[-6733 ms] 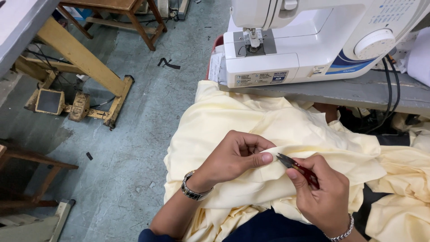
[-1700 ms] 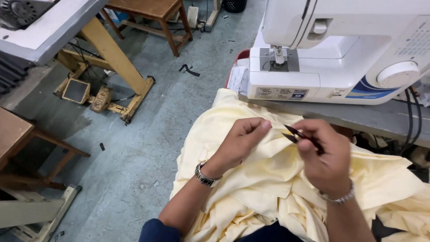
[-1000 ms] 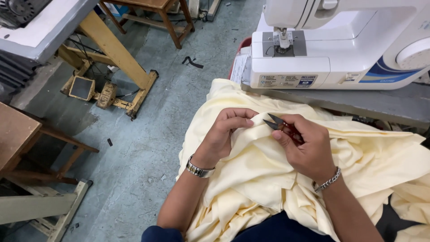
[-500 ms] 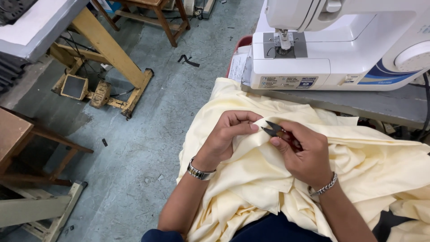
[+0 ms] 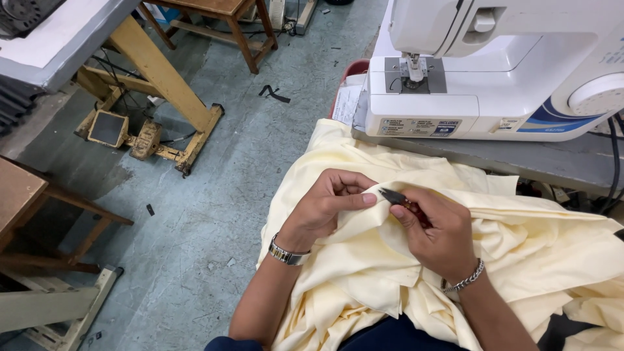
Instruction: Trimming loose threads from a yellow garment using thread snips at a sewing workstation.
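A pale yellow cloth lies bunched over my lap and spills off the grey table edge. My left hand, with a metal watch on the wrist, pinches a fold of the cloth between thumb and fingers. My right hand, wearing a chain bracelet, holds a small dark thread snipper with reddish handles. Its tip points left at the pinched fold, right beside my left fingertips.
A white sewing machine stands on the grey table just beyond my hands. To the left is grey concrete floor with a yellow wooden table leg, a foot pedal, wooden stools and a black scrap.
My hands have stayed together on the fold, with the snipper tip close to my left fingers. The view has shifted slightly, and the cloth has been re-gripped.
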